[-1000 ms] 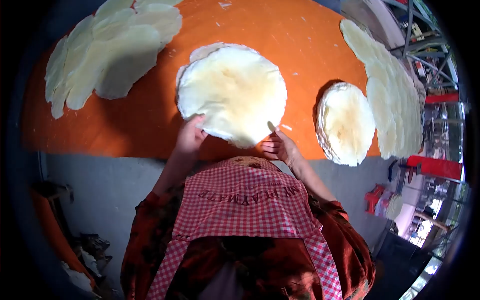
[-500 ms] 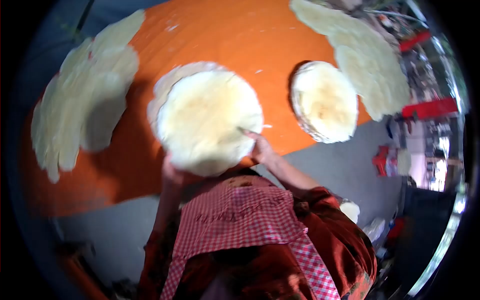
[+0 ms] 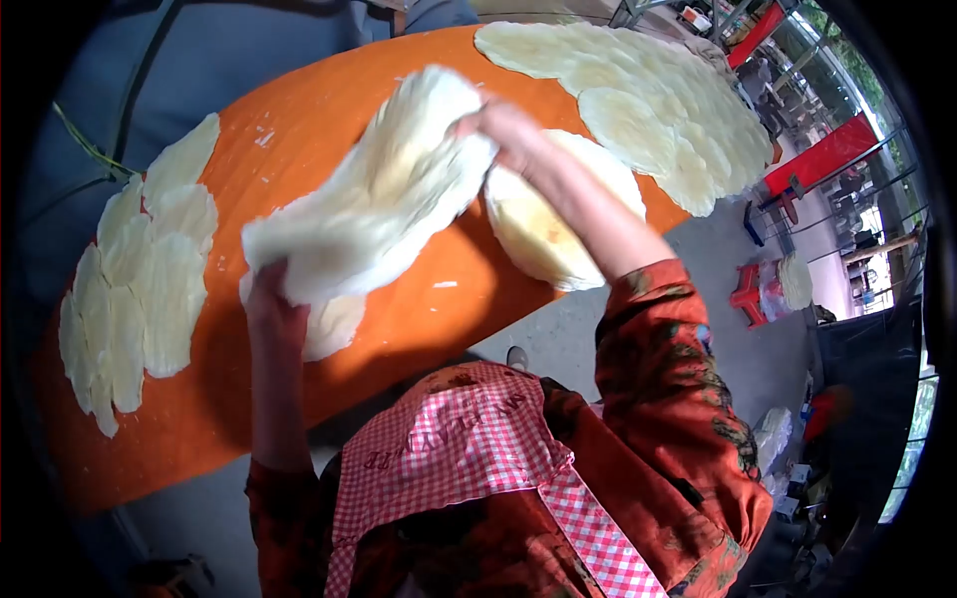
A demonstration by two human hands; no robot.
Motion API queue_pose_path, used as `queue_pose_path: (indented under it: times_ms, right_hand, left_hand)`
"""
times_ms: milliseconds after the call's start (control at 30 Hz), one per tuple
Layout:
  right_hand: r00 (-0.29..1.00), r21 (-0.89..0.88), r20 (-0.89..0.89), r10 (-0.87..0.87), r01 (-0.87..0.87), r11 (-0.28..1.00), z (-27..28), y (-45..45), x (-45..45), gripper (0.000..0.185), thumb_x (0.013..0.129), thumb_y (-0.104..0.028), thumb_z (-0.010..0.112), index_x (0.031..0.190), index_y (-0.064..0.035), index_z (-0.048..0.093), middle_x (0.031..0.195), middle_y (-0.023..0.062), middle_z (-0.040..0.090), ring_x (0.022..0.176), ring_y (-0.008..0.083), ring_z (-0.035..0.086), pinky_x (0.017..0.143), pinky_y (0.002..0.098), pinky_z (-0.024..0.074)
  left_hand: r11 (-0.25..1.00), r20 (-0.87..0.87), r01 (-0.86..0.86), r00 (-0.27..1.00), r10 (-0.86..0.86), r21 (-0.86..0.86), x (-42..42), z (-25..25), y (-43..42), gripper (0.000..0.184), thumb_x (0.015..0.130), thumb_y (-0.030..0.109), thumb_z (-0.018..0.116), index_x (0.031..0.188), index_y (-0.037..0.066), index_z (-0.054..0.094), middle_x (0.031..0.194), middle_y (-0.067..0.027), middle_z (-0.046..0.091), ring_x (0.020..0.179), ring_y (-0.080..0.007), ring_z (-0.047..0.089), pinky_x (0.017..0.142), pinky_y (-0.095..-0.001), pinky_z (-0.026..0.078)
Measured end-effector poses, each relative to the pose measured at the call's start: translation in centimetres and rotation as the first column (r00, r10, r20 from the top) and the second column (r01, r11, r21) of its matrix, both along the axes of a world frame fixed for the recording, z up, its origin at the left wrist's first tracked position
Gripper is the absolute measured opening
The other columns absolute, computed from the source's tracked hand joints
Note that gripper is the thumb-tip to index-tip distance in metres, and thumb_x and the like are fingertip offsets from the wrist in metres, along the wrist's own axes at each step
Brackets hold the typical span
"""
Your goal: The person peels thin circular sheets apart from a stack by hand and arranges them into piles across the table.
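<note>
A floppy stack of pale, thin flatbreads (image 3: 374, 199) is raised over the orange table (image 3: 419, 309), bent and blurred by motion. My left hand (image 3: 277, 297) grips its near left edge, fingers partly hidden under it. At the far right edge, my right hand (image 3: 496, 130) is closed on the same stack. Beneath it, part of another flatbread (image 3: 336, 327) shows on the tabletop. A second round flatbread stack (image 3: 538, 229) sits to the right, partly covered by my right forearm.
Overlapping flatbreads (image 3: 150, 284) lie along the table's left end, and more flatbreads (image 3: 658, 110) cover the far right end. A red stool (image 3: 748, 296) stands on the grey floor to the right. Dark blue fabric (image 3: 249, 50) lies beyond the table.
The stack was flat and round between my hands near the table's front edge. Now it is lifted and bent, with my right hand moved to its far side. The view has shifted too.
</note>
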State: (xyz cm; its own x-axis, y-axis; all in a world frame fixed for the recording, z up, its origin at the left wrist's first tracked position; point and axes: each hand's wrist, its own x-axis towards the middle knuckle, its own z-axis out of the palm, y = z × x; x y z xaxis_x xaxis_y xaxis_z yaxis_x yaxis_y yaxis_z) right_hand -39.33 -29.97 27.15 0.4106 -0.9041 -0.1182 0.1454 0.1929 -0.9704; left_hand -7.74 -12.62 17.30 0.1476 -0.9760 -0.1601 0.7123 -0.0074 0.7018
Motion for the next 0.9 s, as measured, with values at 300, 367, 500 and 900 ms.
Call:
queue_pose_path:
  times_ms: [300, 367, 500, 900]
  right_hand:
    - [0.951, -0.320, 0.065, -0.302, 0.306, 0.896, 3.3, 1.1, -28.4, 0.052, 0.075, 0.001, 0.063, 0.125, 0.0031, 0.048, 0.110, 0.0149, 0.062, 0.096, 0.0234, 0.064, 0.081, 0.0353, 0.0563]
    - [0.938, -0.227, 0.057, -0.343, 0.347, 0.910, -1.5, -0.2, -32.9, 0.054, 0.075, 0.003, 0.061, 0.126, 0.0040, 0.047, 0.113, 0.0158, 0.062, 0.099, 0.0247, 0.064, 0.083, 0.0349, 0.0554]
    - [0.948, 0.035, -0.159, -0.274, 0.283, 0.958, -15.3, -0.9, -40.1, 0.051, 0.076, 0.005, 0.057, 0.126, 0.0068, 0.047, 0.119, 0.0174, 0.060, 0.104, 0.0269, 0.061, 0.091, 0.0368, 0.0508]
    - [0.943, 0.259, -0.194, -0.272, 0.316, 0.913, -17.9, -0.2, -40.2, 0.044, 0.081, 0.004, 0.057, 0.124, 0.0079, 0.047, 0.113, 0.0212, 0.061, 0.099, 0.0285, 0.063, 0.084, 0.0369, 0.0539]
  left_hand:
    - [0.968, 0.190, 0.187, 0.969, -0.155, -0.168, -26.3, 3.4, -4.6, 0.030, 0.087, 0.016, 0.055, 0.115, 0.004, 0.052, 0.102, -0.0038, 0.059, 0.090, -0.0133, 0.058, 0.068, -0.0264, 0.047]
    - [0.980, 0.159, 0.177, 0.974, -0.161, -0.087, -31.1, 0.5, -4.1, 0.026, 0.086, 0.012, 0.057, 0.111, 0.005, 0.053, 0.099, -0.0025, 0.060, 0.089, -0.0123, 0.058, 0.069, -0.0257, 0.047]
    - [0.942, 0.092, 0.249, 0.957, -0.275, 0.227, -37.9, -9.1, -2.7, 0.032, 0.086, 0.010, 0.058, 0.116, 0.002, 0.053, 0.108, -0.0096, 0.062, 0.096, -0.0226, 0.062, 0.084, -0.0345, 0.052]
    - [0.869, 0.200, 0.058, 0.964, -0.177, 0.492, -36.6, -9.3, -8.2, 0.038, 0.085, 0.025, 0.065, 0.114, 0.002, 0.057, 0.105, -0.0101, 0.064, 0.092, -0.0229, 0.063, 0.076, -0.0360, 0.052]
